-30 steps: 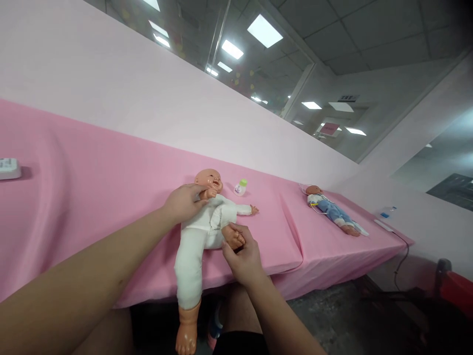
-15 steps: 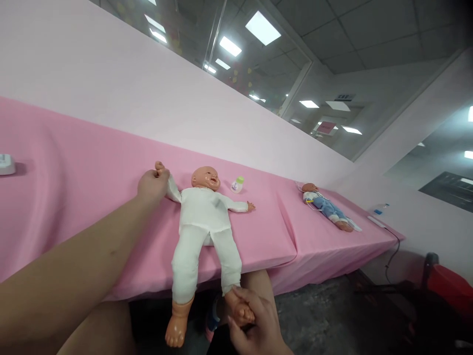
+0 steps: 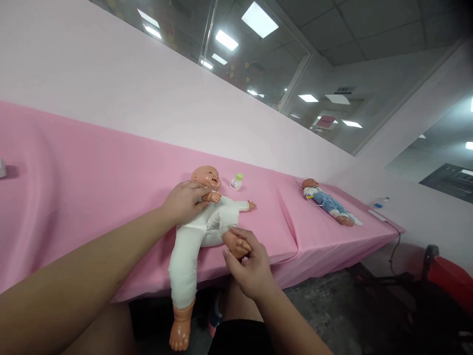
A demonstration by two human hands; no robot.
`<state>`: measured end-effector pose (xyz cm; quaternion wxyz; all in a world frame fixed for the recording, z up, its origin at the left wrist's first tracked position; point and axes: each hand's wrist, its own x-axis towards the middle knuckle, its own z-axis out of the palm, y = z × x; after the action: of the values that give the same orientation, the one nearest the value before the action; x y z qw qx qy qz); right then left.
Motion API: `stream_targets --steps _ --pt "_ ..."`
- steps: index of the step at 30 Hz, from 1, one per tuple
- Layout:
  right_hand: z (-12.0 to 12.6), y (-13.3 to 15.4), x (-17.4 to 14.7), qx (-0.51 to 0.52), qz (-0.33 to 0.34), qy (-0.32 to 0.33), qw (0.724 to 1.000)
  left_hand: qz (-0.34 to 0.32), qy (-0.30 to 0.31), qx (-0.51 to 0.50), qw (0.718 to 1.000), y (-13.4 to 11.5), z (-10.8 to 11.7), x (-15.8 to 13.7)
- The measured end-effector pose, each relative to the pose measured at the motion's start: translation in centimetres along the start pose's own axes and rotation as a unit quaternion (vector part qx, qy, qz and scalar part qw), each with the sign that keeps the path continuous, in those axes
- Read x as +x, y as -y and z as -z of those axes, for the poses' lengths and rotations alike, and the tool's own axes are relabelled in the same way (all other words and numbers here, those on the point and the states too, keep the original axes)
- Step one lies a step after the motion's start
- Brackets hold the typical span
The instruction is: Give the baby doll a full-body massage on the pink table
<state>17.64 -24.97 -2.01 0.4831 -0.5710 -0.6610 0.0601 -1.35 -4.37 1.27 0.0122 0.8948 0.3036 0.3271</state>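
A baby doll (image 3: 189, 241) in a white long-sleeved top and white trousers lies on its back on the pink padded table. My left hand (image 3: 185, 201) holds one of its arms folded across the chest, the doll's small hand poking out past my fingers. Its foot on the right is in my right hand (image 3: 253, 266), with that leg bent up toward the belly. The other leg hangs straight over the table's front edge. Beside the doll's head stands a small white bottle (image 3: 236, 182) with a green cap.
A second doll (image 3: 325, 203) in blue trousers lies farther right on the pink table cover (image 3: 111, 172). A clear bottle with blue (image 3: 382, 203) and a white power strip (image 3: 376, 215) with a cable are at the far end. A red chair (image 3: 453, 281) stands lower right.
My left hand has brought the doll's arm from outstretched at the side to across its chest. My right hand has raised the foot, bending the knee toward the belly.
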Motion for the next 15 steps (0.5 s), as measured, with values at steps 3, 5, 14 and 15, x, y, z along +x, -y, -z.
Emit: stream_targets --steps 3,5,14,15 --pt "-1.8 -0.5 1.7 0.031 -0.008 0.039 0.999 0.010 0.012 0.001 1.000 0.5 -0.4 0.0" --pt "-2.5 -0.9 1.8 0.036 -0.012 0.032 0.999 0.020 0.009 -0.010 1.000 0.7 -0.3 0.0" --pt "1.3 -0.7 -2.9 -0.062 0.010 -0.012 0.998 0.323 -0.145 -0.146 0.924 4.0 1.8 -0.1" --pt "1.8 -0.8 -3.8 -0.088 0.015 -0.013 0.996 0.356 -0.153 -0.159 0.908 4.9 1.7 -0.3"
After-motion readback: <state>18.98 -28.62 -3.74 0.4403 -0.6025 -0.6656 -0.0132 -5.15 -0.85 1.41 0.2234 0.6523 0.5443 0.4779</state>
